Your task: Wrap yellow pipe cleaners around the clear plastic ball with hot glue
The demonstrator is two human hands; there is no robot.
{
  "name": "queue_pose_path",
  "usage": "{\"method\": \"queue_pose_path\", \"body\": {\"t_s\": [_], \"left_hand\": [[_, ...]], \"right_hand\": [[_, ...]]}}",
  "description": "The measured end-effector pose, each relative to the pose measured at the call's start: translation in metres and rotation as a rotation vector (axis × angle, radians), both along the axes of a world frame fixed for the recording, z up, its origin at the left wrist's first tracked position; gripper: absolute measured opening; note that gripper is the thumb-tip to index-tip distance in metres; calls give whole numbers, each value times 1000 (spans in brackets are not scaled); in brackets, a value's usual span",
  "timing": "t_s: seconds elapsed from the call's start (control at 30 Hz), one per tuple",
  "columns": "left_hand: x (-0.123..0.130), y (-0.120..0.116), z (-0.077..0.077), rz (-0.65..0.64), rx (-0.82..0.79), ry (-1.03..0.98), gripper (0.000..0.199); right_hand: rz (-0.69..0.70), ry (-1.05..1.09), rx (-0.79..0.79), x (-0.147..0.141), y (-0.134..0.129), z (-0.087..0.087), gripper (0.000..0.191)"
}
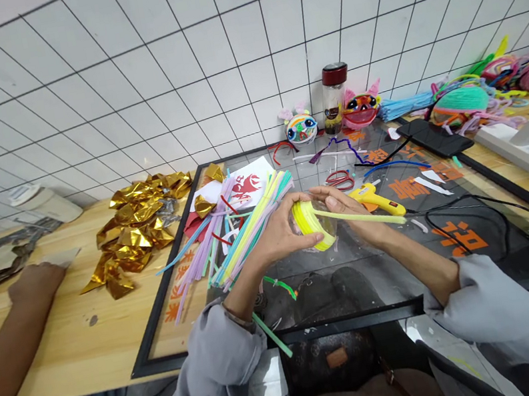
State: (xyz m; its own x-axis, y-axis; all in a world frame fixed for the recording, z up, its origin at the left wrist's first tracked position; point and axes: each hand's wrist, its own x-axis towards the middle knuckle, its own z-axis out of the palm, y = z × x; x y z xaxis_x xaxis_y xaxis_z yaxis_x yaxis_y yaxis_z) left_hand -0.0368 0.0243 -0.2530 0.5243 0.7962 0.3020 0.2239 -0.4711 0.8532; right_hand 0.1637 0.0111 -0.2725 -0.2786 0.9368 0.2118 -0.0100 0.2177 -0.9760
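Observation:
Between my two hands is a rounded, clear object [314, 229] with bands of yellow pipe cleaner wrapped around it. My left hand [281, 234] grips its left side, thumb across the front and fingers over the top. On the far right side, my right hand [348, 210] presses against it, some fingers hidden behind. A loose yellow pipe cleaner [366, 213] sticks out to the right, passing in front of my right hand. A yellow glue gun [379, 199] lies just right of that hand. Left of my left hand is a pile of pastel pipe cleaners [249, 227].
Red-handled scissors [340, 179], a black phone [434, 136] and cables lie on the black-framed glass board [169, 354]. Two decorated heads [301, 127] and a bottle [335, 98] stand at the wall. Crumpled gold foil [134, 240] and another person's hand [38, 286] are left.

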Motion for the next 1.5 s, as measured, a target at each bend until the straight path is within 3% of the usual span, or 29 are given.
{"method": "queue_pose_path", "body": {"t_s": [0.43,0.63,0.73,0.83,1.5], "left_hand": [[-1,0,1,12,-21,46,59],[-1,2,0,-12,1,-7,57],[0,3,-1,-6,-22,-23,57],[0,3,-2,-5,-26,-35,58],[0,5,-3,-1,-48,-61,58]], "right_hand": [[-51,-42,69,-2,1,2,42],[-187,-189,434,0,-11,16,39],[-227,-183,526,-1,-16,23,32],[-248,-134,493,-3,-15,23,21],[-239,-100,452,-3,-13,17,16]]}}
